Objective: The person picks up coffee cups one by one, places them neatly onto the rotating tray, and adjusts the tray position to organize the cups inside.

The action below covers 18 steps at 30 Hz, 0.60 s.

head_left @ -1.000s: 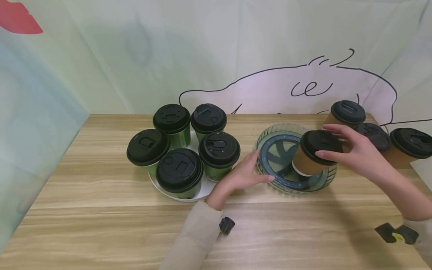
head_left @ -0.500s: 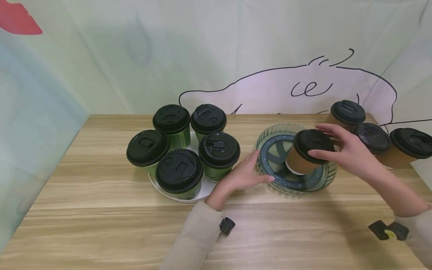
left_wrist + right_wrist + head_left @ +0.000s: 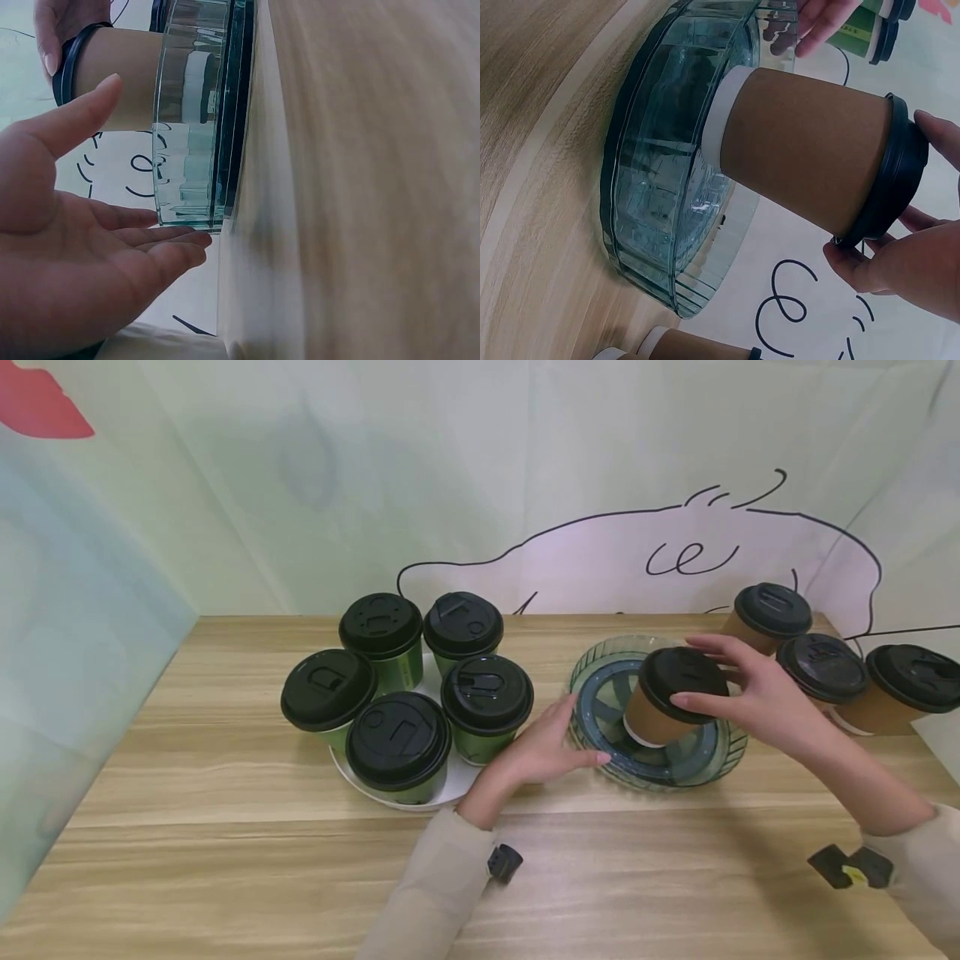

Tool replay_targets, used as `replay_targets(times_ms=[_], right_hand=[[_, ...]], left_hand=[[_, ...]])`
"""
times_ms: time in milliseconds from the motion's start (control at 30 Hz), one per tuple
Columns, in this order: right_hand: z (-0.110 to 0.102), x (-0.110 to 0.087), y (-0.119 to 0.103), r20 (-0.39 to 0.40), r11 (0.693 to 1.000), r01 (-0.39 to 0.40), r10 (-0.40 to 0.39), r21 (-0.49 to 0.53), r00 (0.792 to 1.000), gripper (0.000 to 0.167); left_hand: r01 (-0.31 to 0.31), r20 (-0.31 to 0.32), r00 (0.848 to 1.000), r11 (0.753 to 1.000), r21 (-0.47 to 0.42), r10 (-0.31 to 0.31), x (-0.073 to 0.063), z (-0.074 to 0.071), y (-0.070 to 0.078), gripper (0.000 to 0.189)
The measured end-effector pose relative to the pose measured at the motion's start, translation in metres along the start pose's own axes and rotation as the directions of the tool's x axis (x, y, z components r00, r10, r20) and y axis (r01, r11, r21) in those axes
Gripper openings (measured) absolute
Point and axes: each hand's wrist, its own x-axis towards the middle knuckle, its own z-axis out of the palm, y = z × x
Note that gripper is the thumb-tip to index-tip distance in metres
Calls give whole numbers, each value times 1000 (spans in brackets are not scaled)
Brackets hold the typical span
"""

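My right hand (image 3: 757, 693) grips a brown paper coffee cup (image 3: 660, 718) by its black lid (image 3: 896, 176), thumb on the near side and fingers on the far side. The cup is within the rim of a round, clear blue-green ribbed tray (image 3: 600, 652), its white base low inside in the left wrist view. My left hand (image 3: 543, 747) rests its straight fingers at the tray's left side, thumb pointing to the near rim. In the left wrist view, the left fingers (image 3: 172, 251) are right at the tray's wall (image 3: 187, 217).
On the left, several green cups with black lids (image 3: 397, 739) stand on a white round plate (image 3: 352, 777), close beside my left forearm. Three more brown lidded cups (image 3: 772, 610) stand at the table's back right. A printed cloth (image 3: 450, 485) hangs behind the wooden table (image 3: 225, 877).
My right hand has shifted left with the brown cup, from the tray's right side towards its middle. The left hand has stayed at the tray's rim.
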Motion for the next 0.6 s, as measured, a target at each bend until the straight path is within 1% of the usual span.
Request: replay_targets(times_ms=[300, 600], right_hand=[[4, 4, -3, 4, 1000, 14, -14, 14, 1000, 69], [10, 7, -7, 4, 1000, 5, -5, 31, 1000, 65]], left_hand=[[-6, -2, 1000, 1000, 2, 6, 0, 0, -1, 90], [-5, 2, 1000, 1000, -1, 5, 0, 0, -2, 90]])
